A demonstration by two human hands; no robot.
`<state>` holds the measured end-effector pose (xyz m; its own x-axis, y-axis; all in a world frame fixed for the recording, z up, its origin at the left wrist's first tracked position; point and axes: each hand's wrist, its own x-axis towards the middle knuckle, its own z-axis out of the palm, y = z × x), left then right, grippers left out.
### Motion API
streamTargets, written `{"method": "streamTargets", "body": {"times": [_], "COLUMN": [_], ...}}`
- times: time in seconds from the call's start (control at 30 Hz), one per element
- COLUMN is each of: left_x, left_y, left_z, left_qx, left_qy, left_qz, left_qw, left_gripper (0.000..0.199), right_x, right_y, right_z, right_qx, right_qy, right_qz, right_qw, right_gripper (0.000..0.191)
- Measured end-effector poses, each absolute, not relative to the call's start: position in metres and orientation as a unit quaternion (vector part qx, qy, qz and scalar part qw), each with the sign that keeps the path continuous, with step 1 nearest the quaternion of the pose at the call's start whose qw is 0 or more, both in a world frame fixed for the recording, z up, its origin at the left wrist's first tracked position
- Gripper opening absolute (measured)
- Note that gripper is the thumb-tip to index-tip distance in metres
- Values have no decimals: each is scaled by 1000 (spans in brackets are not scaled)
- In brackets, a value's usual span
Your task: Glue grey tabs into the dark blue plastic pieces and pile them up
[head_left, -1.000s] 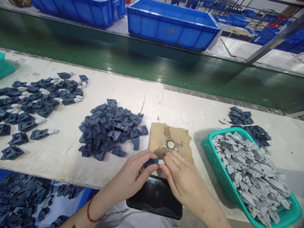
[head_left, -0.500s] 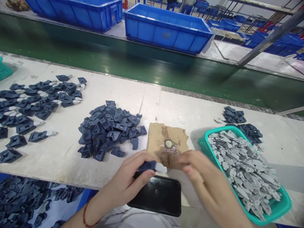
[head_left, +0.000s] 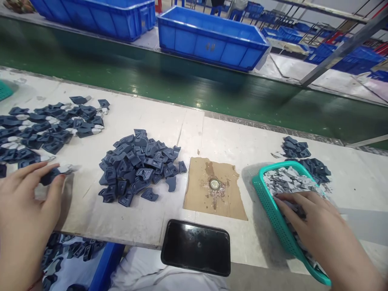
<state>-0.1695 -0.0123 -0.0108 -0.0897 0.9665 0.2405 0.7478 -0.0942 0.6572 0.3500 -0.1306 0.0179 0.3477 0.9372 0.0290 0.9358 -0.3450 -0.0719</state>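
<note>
At the far left, my left hand (head_left: 30, 198) has its thumb and fingers closed around a dark blue plastic piece (head_left: 50, 176) with a light grey tip, low over the table by a spread of similar two-part pieces (head_left: 57, 125). My right hand (head_left: 315, 226) reaches into a green basket (head_left: 274, 220) of small grey plastic parts (head_left: 291, 180). Its fingers are bent together among the parts; what they pinch is hidden. Between the hands are a heap of dark blue parts (head_left: 141, 165) and a cardboard piece (head_left: 197, 198) bearing a small round metal cap (head_left: 215, 184).
A black phone (head_left: 197, 248) lies at the table's front edge. Two dark blue clusters (head_left: 313, 167) sit behind the basket. Below the table at left is a blue bin (head_left: 104, 262) of dark parts. Beyond the green belt (head_left: 182, 81) stand large blue crates (head_left: 212, 40).
My left hand has swung from above the phone to the far left with the dark blue piece. My right hand has moved right, from beside the cardboard into the green basket.
</note>
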Motion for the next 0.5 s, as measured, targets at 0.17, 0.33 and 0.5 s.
{"method": "streamTargets", "body": {"times": [0.17,0.33,0.5], "left_x": [-165,-145,-129], "left_y": [-1,-22,-34], "left_z": [-10,-2,-4], "left_qx": [681,712,814], "left_qy": [680,598,496], "left_qz": [272,365,299], "left_qw": [-2,-38,31], "left_gripper": [52,27,30], "right_x": [347,360,375], "right_y": [-124,-130,-134], "right_z": [17,12,9], "right_qx": [-825,-797,-779], "right_qy": [-565,-603,-626], "right_qz": [-6,-7,26], "right_qw": [17,25,36], "right_gripper": [51,53,39]}}
